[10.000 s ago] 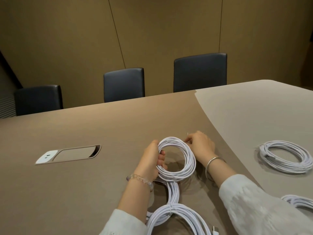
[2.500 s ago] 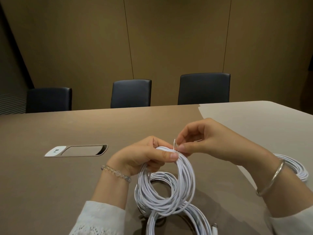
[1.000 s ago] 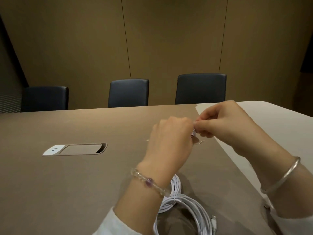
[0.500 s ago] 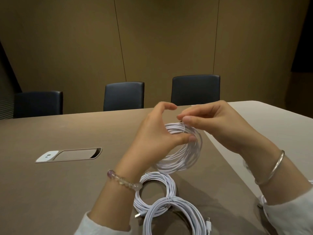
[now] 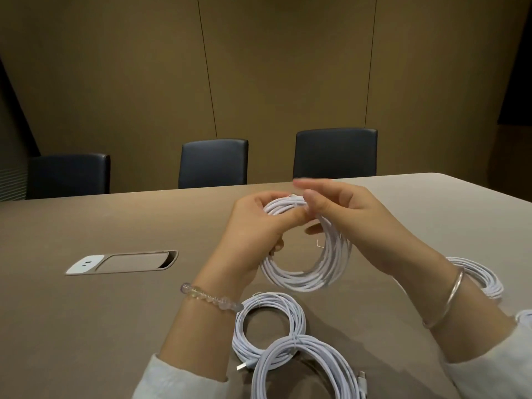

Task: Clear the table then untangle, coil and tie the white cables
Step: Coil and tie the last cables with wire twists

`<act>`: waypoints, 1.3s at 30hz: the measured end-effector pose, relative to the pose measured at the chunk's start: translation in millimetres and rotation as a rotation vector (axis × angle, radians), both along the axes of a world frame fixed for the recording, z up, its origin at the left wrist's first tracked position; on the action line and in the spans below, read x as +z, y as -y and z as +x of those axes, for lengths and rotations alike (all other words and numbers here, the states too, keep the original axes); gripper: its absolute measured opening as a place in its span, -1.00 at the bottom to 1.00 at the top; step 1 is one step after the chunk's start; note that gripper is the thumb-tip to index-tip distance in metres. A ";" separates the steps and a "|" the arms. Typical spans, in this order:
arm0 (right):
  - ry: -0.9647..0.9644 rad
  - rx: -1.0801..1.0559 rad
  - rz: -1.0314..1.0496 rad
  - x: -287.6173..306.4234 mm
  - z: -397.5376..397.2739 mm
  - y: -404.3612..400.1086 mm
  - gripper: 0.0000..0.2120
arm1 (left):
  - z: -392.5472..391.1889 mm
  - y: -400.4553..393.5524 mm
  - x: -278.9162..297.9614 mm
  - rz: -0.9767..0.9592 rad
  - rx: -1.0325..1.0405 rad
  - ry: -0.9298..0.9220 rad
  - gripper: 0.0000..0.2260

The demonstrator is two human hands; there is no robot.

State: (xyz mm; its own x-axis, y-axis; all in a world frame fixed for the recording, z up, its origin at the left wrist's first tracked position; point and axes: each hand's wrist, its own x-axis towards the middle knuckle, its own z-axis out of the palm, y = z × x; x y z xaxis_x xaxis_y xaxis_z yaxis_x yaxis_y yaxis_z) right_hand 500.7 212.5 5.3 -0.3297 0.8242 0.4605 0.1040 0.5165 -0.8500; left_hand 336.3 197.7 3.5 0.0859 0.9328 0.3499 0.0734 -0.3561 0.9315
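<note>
Well left of the hands, a power outlet panel (image 5: 122, 262) sits flush in the table (image 5: 86, 326). The left hand (image 5: 256, 226) grips the top of a white cable coil (image 5: 309, 254) held above the table; the right hand (image 5: 345, 214) pinches the same spot. Two coiled cables (image 5: 270, 323) lie below the hands, another coil (image 5: 483, 275) under the right wrist.
</note>
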 end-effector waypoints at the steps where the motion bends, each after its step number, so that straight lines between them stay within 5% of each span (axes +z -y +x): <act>1: 0.009 -0.019 -0.033 -1.5 0.4 -1.5 -0.48 | -0.8 -2.0 -0.9 -0.004 0.012 0.049 -0.81; 5: 0.124 -0.055 -0.109 -10.7 -2.5 -5.3 -0.37 | -8.9 -8.1 -2.8 -0.041 0.115 0.362 -0.81; 10: -0.093 -0.029 -0.210 -17.4 -12.8 -9.6 -0.78 | -10.2 -10.7 -6.1 -0.153 0.029 0.546 -0.74; 14: 0.028 -0.111 -0.149 -12.9 -1.7 -11.3 -0.83 | -19.9 -8.5 -4.1 -0.241 0.003 0.193 -0.63; 19: 0.446 -0.046 -0.052 -14.3 7.0 -12.1 -0.94 | -24.4 -5.0 -1.4 -0.161 -0.023 -0.275 -0.44; 23: 0.445 -0.023 -0.006 -19.4 -1.8 -12.5 -0.73 | -8.7 -6.3 -8.6 -0.050 0.010 -0.689 -0.81; 27: 0.398 -0.119 -0.022 -17.3 5.0 -16.7 -0.61 | -11.2 -9.6 -13.5 -0.209 -0.016 -0.429 -0.89; 30: 0.466 -0.141 -0.058 -20.2 8.1 -20.1 -0.83 | -13.0 -11.4 -13.5 -0.272 0.027 -0.232 -0.92; 36: 0.570 -0.112 0.036 -30.3 5.2 -25.0 -0.89 | -20.1 -17.4 -21.1 -0.210 0.067 -0.398 -0.94; 39: 0.534 -0.093 0.028 -37.3 5.9 -32.7 -0.85 | -16.8 -21.5 -27.0 -0.383 -0.062 -0.226 -0.91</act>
State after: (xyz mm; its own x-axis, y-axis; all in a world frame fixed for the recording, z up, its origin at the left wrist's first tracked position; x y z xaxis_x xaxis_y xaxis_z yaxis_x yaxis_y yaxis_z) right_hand 506.6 245.3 -31.9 -0.4500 0.8508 0.2714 0.5642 0.5065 -0.6520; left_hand 319.5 219.2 -23.5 0.1802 0.9822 -0.0532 0.2794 0.0007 0.9602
